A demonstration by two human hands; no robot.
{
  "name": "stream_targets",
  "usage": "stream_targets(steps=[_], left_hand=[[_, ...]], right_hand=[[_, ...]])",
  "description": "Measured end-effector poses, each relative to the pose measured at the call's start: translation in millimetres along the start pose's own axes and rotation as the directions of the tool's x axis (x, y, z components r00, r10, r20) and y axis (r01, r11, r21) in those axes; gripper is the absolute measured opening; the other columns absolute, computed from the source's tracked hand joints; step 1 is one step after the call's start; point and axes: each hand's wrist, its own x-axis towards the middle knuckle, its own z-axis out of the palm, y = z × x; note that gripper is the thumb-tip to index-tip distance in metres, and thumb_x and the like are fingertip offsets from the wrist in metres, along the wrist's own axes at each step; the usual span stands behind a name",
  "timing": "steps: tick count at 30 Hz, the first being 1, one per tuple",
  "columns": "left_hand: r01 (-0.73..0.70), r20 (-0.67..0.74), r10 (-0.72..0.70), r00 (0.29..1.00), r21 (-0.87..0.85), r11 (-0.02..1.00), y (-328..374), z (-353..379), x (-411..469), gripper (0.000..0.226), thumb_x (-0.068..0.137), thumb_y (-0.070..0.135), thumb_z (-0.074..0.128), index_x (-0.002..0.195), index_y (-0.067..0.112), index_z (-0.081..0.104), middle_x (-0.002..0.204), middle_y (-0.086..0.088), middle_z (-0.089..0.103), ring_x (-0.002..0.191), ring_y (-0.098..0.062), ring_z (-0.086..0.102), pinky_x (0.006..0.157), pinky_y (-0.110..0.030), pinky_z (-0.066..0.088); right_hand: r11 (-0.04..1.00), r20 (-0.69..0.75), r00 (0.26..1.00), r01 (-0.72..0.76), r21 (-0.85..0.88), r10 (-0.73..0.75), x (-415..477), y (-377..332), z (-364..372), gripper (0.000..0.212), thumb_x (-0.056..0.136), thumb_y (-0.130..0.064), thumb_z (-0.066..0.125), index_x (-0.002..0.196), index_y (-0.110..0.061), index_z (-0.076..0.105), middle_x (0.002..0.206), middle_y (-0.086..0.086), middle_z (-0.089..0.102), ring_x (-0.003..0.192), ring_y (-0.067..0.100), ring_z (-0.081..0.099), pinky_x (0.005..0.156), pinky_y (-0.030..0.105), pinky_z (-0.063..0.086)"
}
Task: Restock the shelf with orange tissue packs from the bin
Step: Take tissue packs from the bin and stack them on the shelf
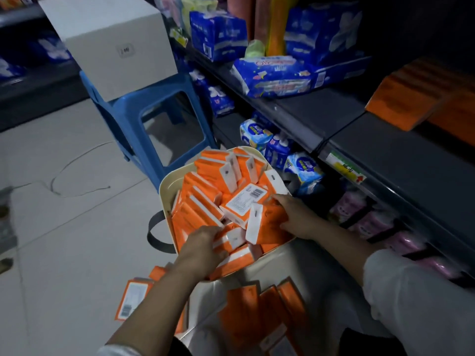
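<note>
Both hands are in the cream bin (164,191). Left hand (203,244) and right hand (295,217) curl onto orange tissue packs (203,201) — square up several, grip firmly, then lift clear toward the shelf (401,140).

The bin (167,191) stands on the floor before me, full of tissue packs (205,201). My left hand (203,244) and my right hand (298,217) lie on the packs inside the bin. Behind the bin stands a stool (144,116) with a box (110,42) on it. Right of the bin runs the shelf (385,150). More packs lie near me, in front of the bin.
</note>
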Motion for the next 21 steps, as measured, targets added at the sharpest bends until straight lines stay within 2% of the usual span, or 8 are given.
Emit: stream_targets(steps=[3,6,8,11,13,16,19,21], left_hand=[[-0.013,-0.008,0.014,1.000,0.052,0.999,-2,9,6,0.060,0.080,0.030,0.069,0.135,0.022,0.047,0.135,-0.002,0.047,0.123,-0.021,0.045,0.101,-0.029,0.039],[-0.042,-0.014,0.044,0.999,0.110,0.993,-1,16,10,0.060,0.079,0.033,0.069,0.134,0.023,0.047,0.132,-0.001,0.045,0.121,-0.022,0.044,0.100,-0.034,0.040],[-0.063,-0.059,0.072,0.996,0.144,0.988,-1,18,10,0.055,0.080,0.033,0.066,0.130,0.021,0.049,0.129,-0.002,0.047,0.118,-0.023,0.046,0.096,-0.034,0.042],[-0.069,-0.170,0.069,0.983,0.010,0.998,2,13,7,0.041,0.084,0.030,0.063,0.121,0.017,0.050,0.119,-0.005,0.054,0.111,-0.025,0.052,0.089,-0.035,0.044],[-0.104,-0.251,0.067,0.966,-0.138,0.985,8,6,0,0.030,0.088,0.027,0.059,0.115,0.017,0.048,0.110,-0.003,0.058,0.102,-0.024,0.056,0.084,-0.034,0.045],[-0.165,-0.368,0.015,0.930,-0.380,0.910,25,-4,-15,0.021,0.093,0.027,0.054,0.110,0.022,0.043,0.101,0.003,0.058,0.094,-0.018,0.056,0.080,-0.029,0.041],[-0.163,-0.382,-0.109,0.917,-0.612,0.774,45,-9,-27,0.025,0.095,0.034,0.048,0.117,0.025,0.042,0.109,0.006,0.056,0.104,-0.015,0.054,0.087,-0.029,0.039],[-0.122,-0.312,-0.198,0.929,-0.764,0.633,55,-8,-34,0.027,0.096,0.038,0.043,0.120,0.027,0.039,0.111,0.006,0.056,0.108,-0.017,0.055,0.091,-0.035,0.043]], right_hand=[[1.000,0.036,0.999,0.010,-0.016,-0.010,4,-1,14,0.069,0.076,-0.006,0.065,0.137,-0.027,0.040,0.143,0.005,0.038,0.132,0.025,0.035,0.108,0.033,0.033],[1.000,-0.070,0.997,-0.020,0.014,0.021,2,3,19,0.053,0.072,-0.012,0.072,0.120,-0.021,0.053,0.130,0.004,0.047,0.122,0.023,0.044,0.100,0.030,0.038],[0.992,-0.113,0.992,-0.048,0.119,0.061,-1,6,15,0.044,0.069,-0.011,0.076,0.108,-0.017,0.057,0.119,0.003,0.049,0.113,0.021,0.049,0.091,0.026,0.040],[0.940,-0.141,0.983,-0.063,0.337,0.116,-11,3,5,0.048,0.073,-0.011,0.076,0.115,-0.010,0.053,0.112,0.000,0.043,0.105,0.014,0.047,0.084,0.021,0.035],[0.831,-0.139,0.975,-0.067,0.552,0.171,-20,-1,-2,0.050,0.077,-0.015,0.074,0.120,-0.009,0.051,0.114,0.003,0.051,0.103,0.015,0.052,0.084,0.025,0.041],[0.519,-0.042,0.968,-0.095,0.850,0.245,-34,-3,-11,0.043,0.078,-0.026,0.072,0.116,-0.013,0.056,0.112,0.007,0.065,0.096,0.021,0.064,0.085,0.037,0.052],[0.345,0.021,0.970,-0.106,0.933,0.241,-51,-5,-18,0.058,0.069,-0.040,0.076,0.119,-0.016,0.057,0.110,0.008,0.068,0.098,0.027,0.067,0.090,0.050,0.052],[0.285,0.024,0.978,-0.084,0.955,0.208,-63,-7,-23,0.046,0.079,-0.033,0.072,0.118,-0.015,0.057,0.110,0.009,0.068,0.099,0.029,0.067,0.090,0.050,0.051]])
